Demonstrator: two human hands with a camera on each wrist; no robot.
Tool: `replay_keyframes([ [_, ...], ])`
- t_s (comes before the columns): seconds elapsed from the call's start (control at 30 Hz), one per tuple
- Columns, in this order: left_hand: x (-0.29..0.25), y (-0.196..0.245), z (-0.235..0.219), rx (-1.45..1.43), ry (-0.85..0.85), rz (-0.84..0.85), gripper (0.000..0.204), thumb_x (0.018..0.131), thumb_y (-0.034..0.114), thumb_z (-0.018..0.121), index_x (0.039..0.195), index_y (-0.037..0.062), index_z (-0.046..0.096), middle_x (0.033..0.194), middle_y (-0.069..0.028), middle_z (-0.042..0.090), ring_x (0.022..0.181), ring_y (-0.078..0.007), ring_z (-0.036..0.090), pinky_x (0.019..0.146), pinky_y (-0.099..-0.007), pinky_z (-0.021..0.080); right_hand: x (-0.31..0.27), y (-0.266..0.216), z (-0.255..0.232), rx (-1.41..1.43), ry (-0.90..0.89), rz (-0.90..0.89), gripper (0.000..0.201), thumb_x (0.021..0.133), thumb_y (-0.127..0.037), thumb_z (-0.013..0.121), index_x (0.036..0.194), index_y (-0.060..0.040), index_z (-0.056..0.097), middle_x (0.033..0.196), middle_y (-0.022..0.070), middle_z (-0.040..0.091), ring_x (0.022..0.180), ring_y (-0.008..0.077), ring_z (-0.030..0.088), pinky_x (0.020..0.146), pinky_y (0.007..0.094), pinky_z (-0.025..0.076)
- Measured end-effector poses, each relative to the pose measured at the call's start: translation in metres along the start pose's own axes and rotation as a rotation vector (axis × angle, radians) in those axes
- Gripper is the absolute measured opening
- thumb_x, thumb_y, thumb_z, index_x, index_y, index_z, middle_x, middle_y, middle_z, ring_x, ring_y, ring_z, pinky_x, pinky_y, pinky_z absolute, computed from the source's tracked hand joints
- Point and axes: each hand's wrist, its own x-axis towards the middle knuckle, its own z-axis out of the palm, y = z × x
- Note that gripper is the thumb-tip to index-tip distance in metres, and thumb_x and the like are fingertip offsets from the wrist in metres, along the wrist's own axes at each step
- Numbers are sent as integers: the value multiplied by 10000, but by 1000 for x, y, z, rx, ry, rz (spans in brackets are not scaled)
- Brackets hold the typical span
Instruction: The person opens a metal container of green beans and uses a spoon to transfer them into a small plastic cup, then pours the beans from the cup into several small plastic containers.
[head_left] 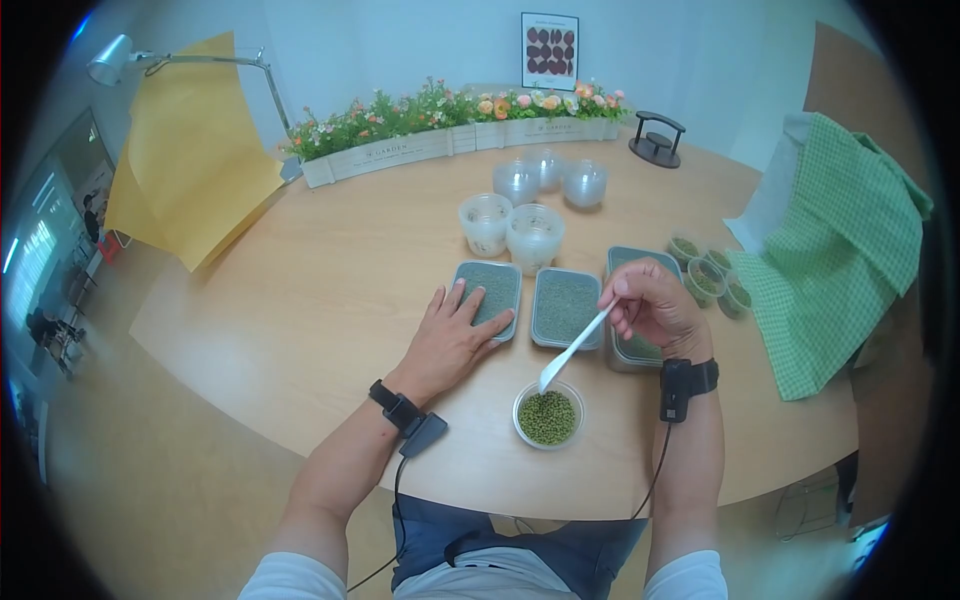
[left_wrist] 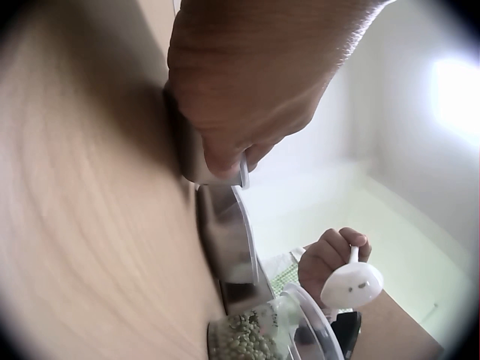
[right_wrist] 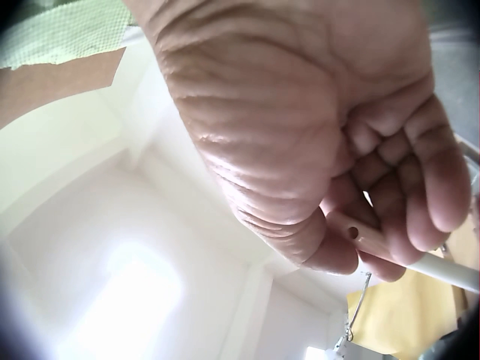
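Note:
My right hand (head_left: 652, 305) pinches the handle end of a white plastic spoon (head_left: 575, 348). The spoon slants down, its bowl over a round clear cup of green mung beans (head_left: 548, 417) near the table's front. In the left wrist view, a few dark specks show on the spoon's bowl (left_wrist: 352, 285). With fingers spread, my left hand (head_left: 448, 335) rests on the leftmost rectangular tub (head_left: 497, 283), which holds a grey-green fill. A similar tub (head_left: 566, 308) stands right of it, and another tub (head_left: 632, 350) is partly hidden beneath my right hand and wrist.
Clear round cups (head_left: 535, 238) stand in groups behind the tubs. Several small cups with beans (head_left: 704, 280) sit at the right, next to a green checked cloth (head_left: 830, 250). Flower planters (head_left: 400, 150), a dark stand (head_left: 657, 140) and a lamp (head_left: 270, 85) line the back.

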Motion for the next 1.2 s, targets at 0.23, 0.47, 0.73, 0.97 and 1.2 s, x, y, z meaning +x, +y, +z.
replay_keyframes([
  [0.23, -4, 0, 2, -20, 6, 16, 448, 969, 356, 626, 1407, 275, 587, 1454, -219, 485, 1403, -461, 389, 1159, -611, 285, -9, -8, 25, -5, 183, -105, 224, 946, -153, 612, 881, 40, 707, 660, 53, 672, 530, 95, 638, 469, 214, 536],
  [0.47, -6, 6, 4, 60, 69, -12, 586, 1009, 476, 486, 1509, 170, 470, 1604, -255, 289, 1524, -441, 155, 1222, -595, 78, -59, 18, -15, 211, 431, -274, 288, 986, -286, 634, 830, -46, 670, 632, -13, 624, 510, 73, 581, 412, 204, 437],
  [0.73, -3, 53, -35, -213, 89, 254, 930, 858, 613, 664, 1466, -44, 411, 1425, -263, 485, 1268, -427, 480, 1090, -496, 362, -138, 40, -90, 582, 818, -356, 298, 981, -327, 628, 775, -116, 584, 550, -62, 454, 435, 73, 410, 385, 223, 293],
  [0.97, -25, 89, -45, -367, -217, 183, 1011, 746, 526, 820, 1460, -56, 402, 1320, -258, 563, 1210, -414, 532, 1059, -459, 412, -197, 44, -160, 721, 947, -498, 241, 982, -303, 600, 815, -131, 567, 565, -73, 423, 449, 67, 393, 389, 233, 281],
  [1.2, -8, 131, -43, -383, -291, 129, 933, 780, 347, 816, 1488, -46, 355, 1336, -266, 542, 1237, -426, 509, 1066, -464, 412, -224, 44, -196, 804, 1029, -528, 205, 978, -299, 600, 871, -126, 575, 573, -82, 417, 460, 68, 394, 406, 233, 293],
])
